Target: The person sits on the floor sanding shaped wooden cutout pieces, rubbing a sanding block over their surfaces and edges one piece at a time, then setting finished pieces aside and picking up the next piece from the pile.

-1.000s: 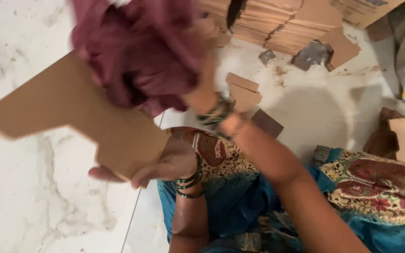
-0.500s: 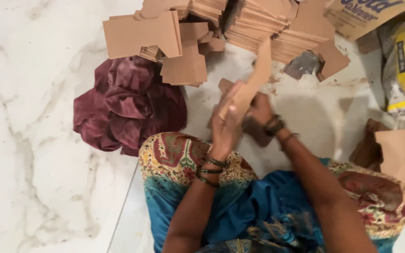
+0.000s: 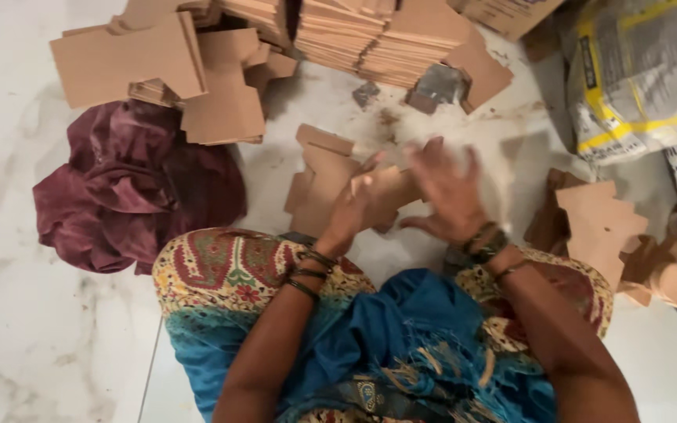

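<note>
Both hands [image 3: 401, 200] on cardboard piece [image 3: 381, 196]

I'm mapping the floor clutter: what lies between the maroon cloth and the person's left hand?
In the head view, a flat cardboard cutout lies on the floor between the maroon cloth and the left hand, which grips another cardboard piece.

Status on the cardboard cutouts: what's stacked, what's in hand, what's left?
Done, apparently: a small pile of cutouts lies on the floor in front of the knees. In hand: the left hand holds one cutout piece, and the right hand is beside it, fingers spread, blurred. Possibly left: big stacks at the top and loose cutouts to the right. Which pile feeds which can't be told.
</note>
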{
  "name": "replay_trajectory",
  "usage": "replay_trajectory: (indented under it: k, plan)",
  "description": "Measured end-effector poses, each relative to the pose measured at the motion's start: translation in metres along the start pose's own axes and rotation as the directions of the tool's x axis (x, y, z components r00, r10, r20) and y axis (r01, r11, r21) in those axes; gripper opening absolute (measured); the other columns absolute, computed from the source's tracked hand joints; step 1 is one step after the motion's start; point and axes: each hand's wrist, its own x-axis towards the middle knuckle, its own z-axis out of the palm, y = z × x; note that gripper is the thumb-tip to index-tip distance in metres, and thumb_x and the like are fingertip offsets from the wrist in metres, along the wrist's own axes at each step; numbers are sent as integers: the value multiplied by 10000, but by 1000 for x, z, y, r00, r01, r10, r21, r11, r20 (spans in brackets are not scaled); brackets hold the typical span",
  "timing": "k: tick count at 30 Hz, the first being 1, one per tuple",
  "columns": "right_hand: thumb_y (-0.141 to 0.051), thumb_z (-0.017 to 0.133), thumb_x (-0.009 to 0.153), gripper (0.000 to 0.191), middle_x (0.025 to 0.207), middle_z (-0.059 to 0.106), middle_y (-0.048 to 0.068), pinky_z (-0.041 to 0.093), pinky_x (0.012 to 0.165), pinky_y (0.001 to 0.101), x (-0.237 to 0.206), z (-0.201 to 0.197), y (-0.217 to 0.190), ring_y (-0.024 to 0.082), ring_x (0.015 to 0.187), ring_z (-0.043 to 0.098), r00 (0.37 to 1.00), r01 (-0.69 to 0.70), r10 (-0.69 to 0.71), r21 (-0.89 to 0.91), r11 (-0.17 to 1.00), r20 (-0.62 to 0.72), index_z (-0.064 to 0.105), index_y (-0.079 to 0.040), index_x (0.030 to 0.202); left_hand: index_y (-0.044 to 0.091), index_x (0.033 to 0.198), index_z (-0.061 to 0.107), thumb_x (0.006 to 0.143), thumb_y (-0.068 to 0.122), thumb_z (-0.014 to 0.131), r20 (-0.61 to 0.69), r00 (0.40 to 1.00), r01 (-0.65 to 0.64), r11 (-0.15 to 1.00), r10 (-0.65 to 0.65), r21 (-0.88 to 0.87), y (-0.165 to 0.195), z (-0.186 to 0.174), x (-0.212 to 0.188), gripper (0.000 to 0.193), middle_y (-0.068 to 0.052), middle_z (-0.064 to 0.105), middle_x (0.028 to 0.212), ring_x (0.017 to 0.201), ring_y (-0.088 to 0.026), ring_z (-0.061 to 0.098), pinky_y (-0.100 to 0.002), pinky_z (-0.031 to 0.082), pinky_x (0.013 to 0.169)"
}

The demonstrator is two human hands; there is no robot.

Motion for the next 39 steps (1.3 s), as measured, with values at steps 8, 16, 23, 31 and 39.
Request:
replay_trajectory:
  k: [8,16,23,31,39]
  plan:
    - [-539,855,720,1135,1239,664,170,470,999,517,-7,35,51,338,1090,665,951,-299,293,52,953,100,348,-58,1615,174,1586,299,1029,528,413,-27,989,149,983,-147,109,-3,-29,2,670,-125,723,1217,1044,-244,735,-374,609,898]
    - [-625,898,690,1290,1312,552,365,495,938,520,-32,34,163,495,1152,571,661,-738,726,-10,675,187,251,148,1495,83,1328,626,829,199,803,62,962,-156,354,264,922,-46,-47,5,542,-200,690,1098,983,-415,658,-503,532,850]
    - [-592,912,607,1238,1354,579,310,507,1003,485,-32,52,165,444,1220,593,432,-877,837,-57,476,335,334,69,1479,88,1227,654,680,115,850,125,966,-192,306,225,932,-53,-58,0,582,-184,645,1130,1060,-437,593,-498,514,858]
    - [-530,788,970,596,1141,748,195,544,876,473,-83,-28,181,337,1036,715,673,-725,739,178,665,-17,745,-37,1301,97,1187,698,699,131,840,166,957,-231,282,237,931,-42,-57,1,510,-153,676,1115,1040,-390,632,-495,520,899]
    - [-231,567,1159,310,975,732,143,533,792,359,-295,-65,160,227,862,694,652,-683,701,180,708,-287,767,1,1214,84,1194,723,893,232,776,140,989,-133,648,42,750,-46,3,15,340,-112,764,1076,895,-207,735,-331,584,815]
